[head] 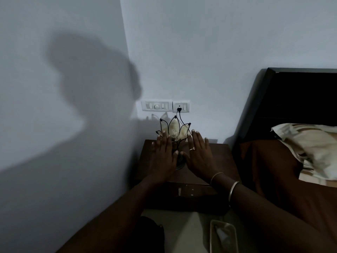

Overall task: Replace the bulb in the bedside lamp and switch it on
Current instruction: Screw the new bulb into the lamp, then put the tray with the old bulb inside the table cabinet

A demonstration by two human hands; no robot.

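- Dimly lit, a bedside lamp [175,136] with a petal-shaped glass shade is seen on a dark wooden bedside table [215,161], set toward the table's 11 o'clock corner, close to the wall.
- Both hands are held flat, backs up, one on each side of the lamp: the left hand [165,156] lies at the lamp's 8 o'clock, the right hand [199,154] at its 4 o'clock.
- The lamp's long axis is seen standing upright, stem below and shade above, with the shade opening upward between the two sets of fingertips.
- Neither hand is closed on anything; the fingers of both are stretched out and slightly spread, and nothing is gripped. Whether the left thumb touches the stem cannot be told from this view.
- The two hands appear about equally near the lamp, so either could be judged fit to steady the stem while the other reaches into the shade from 12 o'clock.
- A pale rounded shape is glimpsed inside the shade and may be the bulb, though it is too dim to be sure.
- A black cord [180,116] is run from the lamp up to a wall socket [181,106] at the lamp's 12 o'clock, beside a switch panel [156,105].
- No spare bulb can be made out, and the task is judged to be at its very start.
- A bed with a pillow [308,145] is seen at 3 o'clock.
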